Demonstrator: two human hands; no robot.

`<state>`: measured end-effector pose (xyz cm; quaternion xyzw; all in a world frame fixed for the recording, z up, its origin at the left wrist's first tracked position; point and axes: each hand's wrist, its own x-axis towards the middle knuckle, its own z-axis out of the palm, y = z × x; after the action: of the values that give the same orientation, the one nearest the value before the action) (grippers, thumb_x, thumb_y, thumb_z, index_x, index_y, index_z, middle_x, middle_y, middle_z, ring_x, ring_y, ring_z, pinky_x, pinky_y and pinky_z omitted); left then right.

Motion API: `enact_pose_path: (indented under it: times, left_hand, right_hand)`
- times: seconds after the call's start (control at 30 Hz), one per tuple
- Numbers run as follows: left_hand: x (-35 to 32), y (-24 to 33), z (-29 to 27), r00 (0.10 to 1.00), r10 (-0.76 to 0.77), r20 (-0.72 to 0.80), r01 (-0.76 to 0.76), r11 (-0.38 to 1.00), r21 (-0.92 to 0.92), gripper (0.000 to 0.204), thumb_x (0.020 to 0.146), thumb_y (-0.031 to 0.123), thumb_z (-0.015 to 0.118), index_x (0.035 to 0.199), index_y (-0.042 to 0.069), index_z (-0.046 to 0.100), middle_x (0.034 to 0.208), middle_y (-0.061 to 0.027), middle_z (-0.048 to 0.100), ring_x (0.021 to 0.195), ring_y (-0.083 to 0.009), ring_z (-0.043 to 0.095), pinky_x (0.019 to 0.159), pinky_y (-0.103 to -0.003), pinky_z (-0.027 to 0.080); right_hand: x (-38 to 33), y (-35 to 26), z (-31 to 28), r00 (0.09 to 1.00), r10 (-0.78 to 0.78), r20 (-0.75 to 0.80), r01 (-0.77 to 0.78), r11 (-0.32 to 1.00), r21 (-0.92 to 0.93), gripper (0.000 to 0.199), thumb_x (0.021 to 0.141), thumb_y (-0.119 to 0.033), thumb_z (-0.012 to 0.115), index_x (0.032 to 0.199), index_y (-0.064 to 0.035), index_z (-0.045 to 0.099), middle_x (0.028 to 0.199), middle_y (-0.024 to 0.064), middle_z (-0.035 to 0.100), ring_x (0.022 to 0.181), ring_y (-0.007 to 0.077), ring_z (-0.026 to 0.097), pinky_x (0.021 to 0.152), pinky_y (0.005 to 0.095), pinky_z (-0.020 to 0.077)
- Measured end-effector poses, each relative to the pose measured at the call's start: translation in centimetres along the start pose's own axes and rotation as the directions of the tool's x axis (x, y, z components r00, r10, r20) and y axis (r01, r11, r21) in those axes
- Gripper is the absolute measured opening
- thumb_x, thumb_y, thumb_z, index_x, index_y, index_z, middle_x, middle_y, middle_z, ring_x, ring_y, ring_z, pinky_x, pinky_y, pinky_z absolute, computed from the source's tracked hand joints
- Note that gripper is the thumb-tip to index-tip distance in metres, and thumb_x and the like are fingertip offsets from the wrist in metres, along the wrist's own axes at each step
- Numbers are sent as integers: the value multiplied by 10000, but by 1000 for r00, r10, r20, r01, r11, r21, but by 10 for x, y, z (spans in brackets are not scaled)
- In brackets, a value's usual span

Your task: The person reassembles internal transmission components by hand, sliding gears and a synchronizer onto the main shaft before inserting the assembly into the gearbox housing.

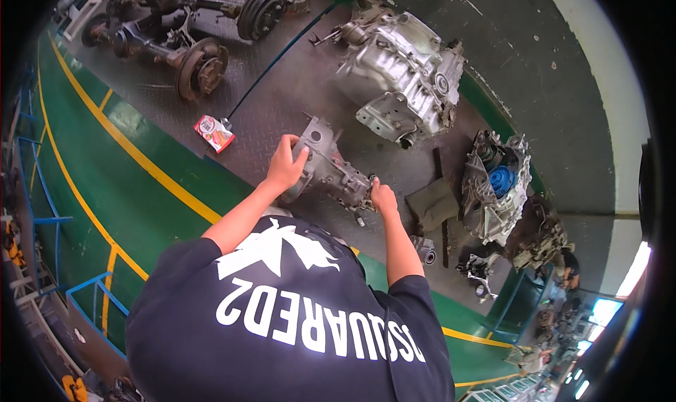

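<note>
Grey metal casing [329, 168] at mid-frame, lying on the dark counter [299, 78]. Left hand [287, 168] grasps its left flange, thumb over the near face; right hand [384, 196] has its fingers closed at the far right end, by a small dark round piece; cannot tell whether that is part of the casing or separate. Step in hand looks like steadying the casing while working at that end; next move probably calls for a firm left hold and careful right fingers, the shape being uneven. Containers: red-and-white packet [214, 134] left of the casing, contents hidden. Open-topped housing [486, 215], right of frame, has a blue round part [501, 181] inside. Larger silver gearbox [398, 67], upper middle, interior not visible.
</note>
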<state>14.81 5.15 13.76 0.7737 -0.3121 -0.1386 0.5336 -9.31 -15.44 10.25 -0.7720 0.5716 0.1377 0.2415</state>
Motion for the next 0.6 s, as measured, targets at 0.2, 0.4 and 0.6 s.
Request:
enact_pose_path:
  times: [0.2, 0.4, 0.6]
  left_hand:
    - [1, 3, -8, 991, -122, 60, 125, 991, -51, 520, 956, 312, 676, 1307, 20, 428, 1152, -246, 640, 1082, -416, 645, 917, -466, 504]
    - [-1, -13, -10, 996, -30, 85, 37, 996, -80, 498, 982, 329, 631, 1303, 9, 427, 1202, -258, 619, 1112, -442, 619, 925, -490, 494]
    - [-4, 2, -11, 992, 3, 126, 22, 980, -199, 490, 976, 309, 639, 1290, -7, 436, 1217, -274, 603, 1103, -470, 606, 929, -509, 486]
  right_hand:
    - [-9, -15, -10, 968, -247, -42, 214, 901, -376, 547, 1041, -507, 431, 966, -30, 688, 1010, 282, 719, 1027, 449, 691, 852, 530, 552]
    - [-4, -12, 4, 985, 122, -125, -132, 989, -67, 588, 1047, -477, 397, 1051, 13, 722, 1073, 307, 703, 1035, 500, 663, 907, 555, 514]
    - [11, 56, 38, 986, -23, -166, 14, 998, -59, 715, 1035, -586, 346, 764, 28, 592, 876, 315, 689, 951, 475, 685, 831, 542, 513]
